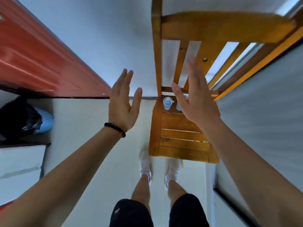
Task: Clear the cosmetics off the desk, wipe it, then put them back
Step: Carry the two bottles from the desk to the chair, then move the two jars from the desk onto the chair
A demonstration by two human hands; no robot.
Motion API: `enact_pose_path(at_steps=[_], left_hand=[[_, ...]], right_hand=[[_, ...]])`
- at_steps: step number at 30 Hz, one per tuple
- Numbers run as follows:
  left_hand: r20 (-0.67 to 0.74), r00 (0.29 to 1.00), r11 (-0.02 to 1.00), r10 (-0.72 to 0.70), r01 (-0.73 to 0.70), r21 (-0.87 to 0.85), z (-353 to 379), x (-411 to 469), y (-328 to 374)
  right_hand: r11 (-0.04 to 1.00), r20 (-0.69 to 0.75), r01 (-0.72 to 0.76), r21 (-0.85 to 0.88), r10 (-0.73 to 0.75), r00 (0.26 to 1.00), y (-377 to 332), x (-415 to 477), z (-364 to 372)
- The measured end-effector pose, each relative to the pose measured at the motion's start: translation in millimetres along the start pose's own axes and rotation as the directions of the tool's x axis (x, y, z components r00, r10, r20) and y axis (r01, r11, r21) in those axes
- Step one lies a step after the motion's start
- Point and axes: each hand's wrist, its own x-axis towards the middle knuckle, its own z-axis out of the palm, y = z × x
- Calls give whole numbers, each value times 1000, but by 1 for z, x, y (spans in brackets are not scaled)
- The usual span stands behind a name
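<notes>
Both hands are up and spread flat, left hand (124, 102) with its dark beaded bracelet (115, 129) and right hand (194, 97) alike, fingers straight, palms facing each other and holding nothing, which looks like a reach down toward the chair. On the back of the slatted orange-brown wooden chair's (183, 141) seat stands a pale blue pump bottle with a white dispenser top (167, 103), upright, parked off the desk while it gets wiped, I'd guess. Just beside it sits a second blue container (178, 106), mostly hidden behind the right hand.
</notes>
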Motion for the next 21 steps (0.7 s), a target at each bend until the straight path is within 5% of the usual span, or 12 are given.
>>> enact_pose_path(at_steps=[7,15,21], left_hand=[[-472,870,972,144,-34,233,-252,-45,31],[-742,660,851,119,318,419,-491,-249,-18],[-815,577,584,-53,680,444,-618,-489,-96]], right_hand=[[874,-110,460,157,-448,888,-218,52,-59],[521,-257,808,276,-770,584,-496,-38,-33],[293,-177,873,390,-907,383,-698,-205,57]])
